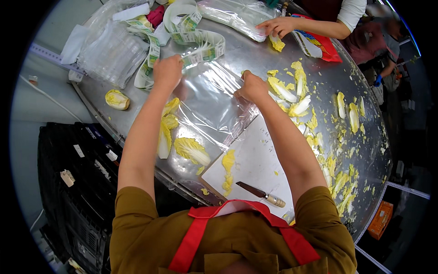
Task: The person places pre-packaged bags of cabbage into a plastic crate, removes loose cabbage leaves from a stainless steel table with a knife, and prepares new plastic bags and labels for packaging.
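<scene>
Clear plastic bags point(208, 99) lie spread between my hands, shiny and wrinkled towards the right. At their upper left corner, my left hand point(167, 73) is curled closed on the edge, its fingertips hidden. It is close beside a looping strip of printed labels point(205, 51). My right hand point(252, 88) pinches the right edge of the bags. Below, the plastic overlaps a white cutting board point(253, 154) carrying a knife point(261, 194) with a wooden handle. Yellow napa cabbage leaves point(192, 150) rest left of the board.
More plastic bags point(107, 51) are piled at upper left, above a small cabbage heart point(117, 99). Cabbage scraps point(330, 164) litter the steel table point(369, 144) at right. Across it, another person's hand point(279, 26) touches bags near a red package point(318, 41). Black crates point(78, 191) stand lower left.
</scene>
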Motion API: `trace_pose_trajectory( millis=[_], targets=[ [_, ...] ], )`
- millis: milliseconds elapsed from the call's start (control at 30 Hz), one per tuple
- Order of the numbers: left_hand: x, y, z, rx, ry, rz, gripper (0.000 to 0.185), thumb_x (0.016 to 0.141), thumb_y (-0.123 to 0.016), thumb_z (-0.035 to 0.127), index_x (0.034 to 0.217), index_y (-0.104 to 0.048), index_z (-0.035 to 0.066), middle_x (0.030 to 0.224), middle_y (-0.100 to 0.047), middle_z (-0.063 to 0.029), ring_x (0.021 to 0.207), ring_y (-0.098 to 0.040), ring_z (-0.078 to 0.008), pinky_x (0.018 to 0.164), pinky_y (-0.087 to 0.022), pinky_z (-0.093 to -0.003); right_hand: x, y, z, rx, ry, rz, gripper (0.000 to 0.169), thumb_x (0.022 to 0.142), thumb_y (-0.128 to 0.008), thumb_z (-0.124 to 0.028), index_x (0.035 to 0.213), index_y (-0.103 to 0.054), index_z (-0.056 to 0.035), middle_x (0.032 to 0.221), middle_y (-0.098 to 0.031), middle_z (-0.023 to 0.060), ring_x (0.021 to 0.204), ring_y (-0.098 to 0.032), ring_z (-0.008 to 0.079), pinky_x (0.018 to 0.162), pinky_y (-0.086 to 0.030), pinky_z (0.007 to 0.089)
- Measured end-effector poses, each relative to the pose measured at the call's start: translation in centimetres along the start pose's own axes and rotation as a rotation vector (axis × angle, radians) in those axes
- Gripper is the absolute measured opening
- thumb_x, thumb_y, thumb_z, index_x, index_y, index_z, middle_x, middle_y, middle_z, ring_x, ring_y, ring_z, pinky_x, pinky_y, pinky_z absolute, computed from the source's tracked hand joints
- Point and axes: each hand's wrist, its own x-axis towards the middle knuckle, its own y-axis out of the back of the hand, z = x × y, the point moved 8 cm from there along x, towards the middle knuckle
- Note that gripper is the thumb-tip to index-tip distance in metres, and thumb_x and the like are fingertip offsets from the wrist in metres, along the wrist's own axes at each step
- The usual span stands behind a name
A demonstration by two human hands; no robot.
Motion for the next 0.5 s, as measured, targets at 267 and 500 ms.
trace_pose_trajectory(
  millis=[267, 500],
  targets=[
    [0.4, 1.4, -7.6, -0.124, 0.294, 0.185, 0.023, 0.084, -0.055, 0.026, 0.093, -0.063, 0.007, 0.086, -0.065, -0.0187, 0.081, -0.062, -0.038, 0.073, -0.047, -0.0469, -0.2, -0.2, -2.0, 0.004, 0.158, -0.04, 0.036, 0.062, -0.068, -0.017, 0.095, -0.063, -0.0035, 0.093, -0.065, 0.0168, 0.089, -0.063, 0.0307, 0.077, -0.049, 0.0381],
    [0.8, 1.3, -9.1, -0.185, 0.31, -0.014, 0.03, 0.083, -0.056, 0.028, 0.104, -0.062, 0.007, 0.096, -0.063, -0.0203, 0.09, -0.06, -0.0374, 0.078, -0.047, -0.0455, -4.3, 12.1, -1.6, 0.167, 0.303, -0.083, 0.028, 0.07, -0.059, -0.009, 0.096, -0.058, 0.0, 0.078, -0.063, 0.0153, 0.064, -0.064, 0.0237, 0.061, -0.05, 0.0351]
  ],
)
